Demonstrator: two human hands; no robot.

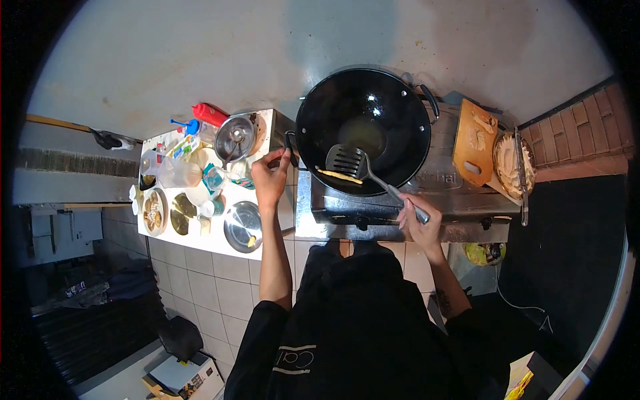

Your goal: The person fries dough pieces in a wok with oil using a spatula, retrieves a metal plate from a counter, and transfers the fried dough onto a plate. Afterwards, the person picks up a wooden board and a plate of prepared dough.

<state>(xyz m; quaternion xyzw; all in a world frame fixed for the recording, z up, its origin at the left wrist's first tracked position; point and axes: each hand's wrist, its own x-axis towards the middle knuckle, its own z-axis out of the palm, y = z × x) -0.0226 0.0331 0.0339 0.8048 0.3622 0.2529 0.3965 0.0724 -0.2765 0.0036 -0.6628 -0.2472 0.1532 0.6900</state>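
A black wok (320, 107) sits on the steel stove, with a little oil (363, 137) pooled at its bottom. My right hand (421, 220) is closed around the grey handle of a slotted spatula (347, 160), whose head rests inside the wok near its front wall. Along the spatula's lower edge lies a thin, long yellowish piece of food (340, 176); its kind is unclear. My left hand (270, 177) has its fingertips closed on the wok's left side handle (290, 141).
Left of the stove, a white table (217, 247) carries a steel pot (235, 139), a red squeeze bottle (209, 115), a metal plate (243, 227) and several containers. To the right are a wooden cutting board (473, 143), a round tray of dough-like food (513, 163) and a brick wall (587, 130).
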